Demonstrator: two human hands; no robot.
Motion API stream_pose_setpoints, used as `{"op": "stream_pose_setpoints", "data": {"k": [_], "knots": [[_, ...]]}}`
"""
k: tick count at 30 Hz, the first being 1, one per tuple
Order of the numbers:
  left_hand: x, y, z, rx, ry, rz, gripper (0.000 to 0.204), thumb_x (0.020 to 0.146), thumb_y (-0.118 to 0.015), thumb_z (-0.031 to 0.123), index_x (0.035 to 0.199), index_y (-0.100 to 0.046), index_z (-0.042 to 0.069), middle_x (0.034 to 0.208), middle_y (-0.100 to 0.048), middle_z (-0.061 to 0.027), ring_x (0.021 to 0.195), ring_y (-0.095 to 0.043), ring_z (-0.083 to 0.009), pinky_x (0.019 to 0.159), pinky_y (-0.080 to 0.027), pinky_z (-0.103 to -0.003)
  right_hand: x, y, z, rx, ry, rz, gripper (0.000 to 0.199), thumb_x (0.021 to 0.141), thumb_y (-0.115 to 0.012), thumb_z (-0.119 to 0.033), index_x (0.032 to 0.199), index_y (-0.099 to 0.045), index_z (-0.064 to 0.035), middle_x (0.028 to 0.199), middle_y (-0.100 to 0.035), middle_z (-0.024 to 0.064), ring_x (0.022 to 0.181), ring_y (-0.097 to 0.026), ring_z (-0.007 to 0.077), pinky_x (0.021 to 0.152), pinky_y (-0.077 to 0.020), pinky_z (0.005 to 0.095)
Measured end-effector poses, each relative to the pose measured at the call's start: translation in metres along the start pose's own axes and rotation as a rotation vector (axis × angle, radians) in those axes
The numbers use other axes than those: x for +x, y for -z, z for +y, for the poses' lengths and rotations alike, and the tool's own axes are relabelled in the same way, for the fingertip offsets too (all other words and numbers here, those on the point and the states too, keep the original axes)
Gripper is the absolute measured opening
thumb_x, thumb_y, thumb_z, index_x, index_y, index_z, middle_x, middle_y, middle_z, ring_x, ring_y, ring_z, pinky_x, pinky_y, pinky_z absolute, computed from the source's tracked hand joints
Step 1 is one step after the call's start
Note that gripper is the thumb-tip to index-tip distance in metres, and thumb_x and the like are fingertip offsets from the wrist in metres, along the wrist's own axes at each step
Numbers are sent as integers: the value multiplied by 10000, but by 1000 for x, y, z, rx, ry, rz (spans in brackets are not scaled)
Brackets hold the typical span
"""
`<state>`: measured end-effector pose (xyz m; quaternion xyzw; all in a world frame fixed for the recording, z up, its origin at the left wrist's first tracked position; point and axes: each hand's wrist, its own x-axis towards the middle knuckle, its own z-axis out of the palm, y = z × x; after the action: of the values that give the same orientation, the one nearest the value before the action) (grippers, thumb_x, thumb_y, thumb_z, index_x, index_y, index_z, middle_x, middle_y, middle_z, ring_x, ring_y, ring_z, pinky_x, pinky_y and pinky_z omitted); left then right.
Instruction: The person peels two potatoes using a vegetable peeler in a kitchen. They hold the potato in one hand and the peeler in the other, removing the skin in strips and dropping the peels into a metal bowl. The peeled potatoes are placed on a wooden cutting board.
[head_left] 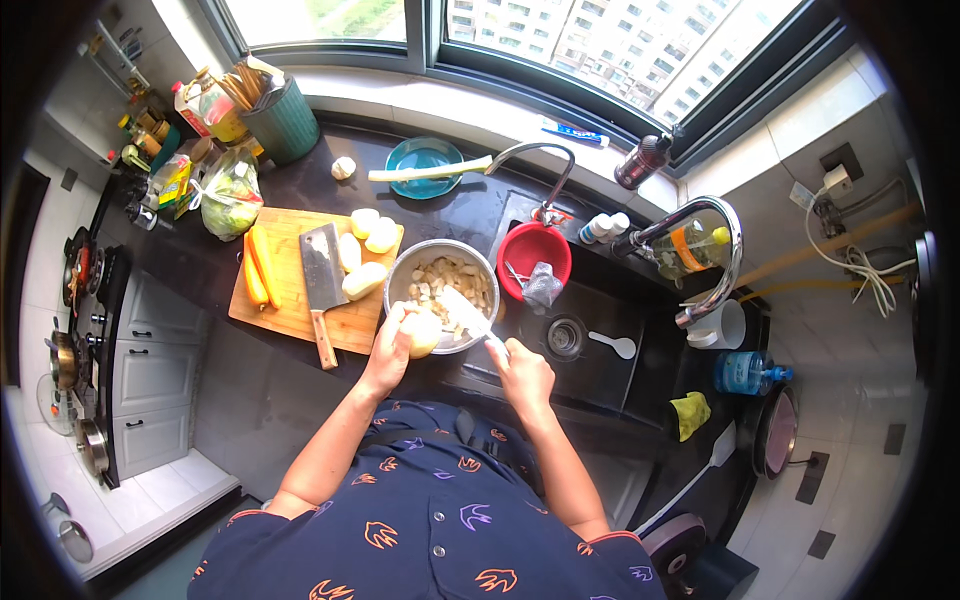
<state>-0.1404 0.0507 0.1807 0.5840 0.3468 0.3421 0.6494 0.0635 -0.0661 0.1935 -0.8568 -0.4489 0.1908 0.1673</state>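
Observation:
My left hand (393,350) is closed around a round yellow potato (424,331) at the near rim of a metal bowl (393,272). Pale chunks and peelings (450,275) lie in the bowl. In my right hand (523,376) is a pale flat-bladed tool (466,313), its exact kind unclear, reaching over the bowl towards the potato. To the left, a wooden cutting board (290,222) carries a cleaver (321,270), carrots (258,265) and several peeled potatoes (364,281).
Right of the bowl, a red basin (554,243) stands at the dark sink (600,375), near a white spoon (612,345). Behind are a teal plate (410,157) with a long pale stalk (430,175), garlic (343,167) and bagged greens (230,195). A curved faucet (735,230) overhangs at right.

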Motion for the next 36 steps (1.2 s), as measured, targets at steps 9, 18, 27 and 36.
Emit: {"op": "stream_pose_setpoints", "data": {"k": [9,18,27,36], "knots": [[3,-5,-14,-30,-30,110,392,1068,-434,415,1175,-507,44,1012,-584,-61,988,-552,-153,917,-439,-285,-15,3,-31,324,71,-77,477,952,-609,-515,773,-602,-73,660,-636,147,640,-657,362,579,-483,435],[5,4,2,-988,540,22,406,1079,-368,402,1260,-536,81,999,-629,-77,775,-587,-151,637,-495,-277,-17,11,-26,337,48,-42,453,943,-638,-493,753,-597,-84,617,-618,141,610,-649,367,541,-473,443],[5,-11,-16,-1138,490,-69,376,1080,-379,393,1276,-550,122,1179,-636,-33,990,-622,-159,822,-542,-332,-26,-2,-45,211,334,100,401,908,-681,-463,744,-587,-110,594,-617,105,542,-644,308,471,-464,410],[3,-20,2,-1025,434,121,348,1091,-367,340,1303,-538,123,1241,-621,-30,1110,-597,-166,996,-486,-361,-20,-2,-46,191,373,147,376,918,-678,-445,798,-603,-97,611,-596,129,562,-625,327,488,-451,410]]}}
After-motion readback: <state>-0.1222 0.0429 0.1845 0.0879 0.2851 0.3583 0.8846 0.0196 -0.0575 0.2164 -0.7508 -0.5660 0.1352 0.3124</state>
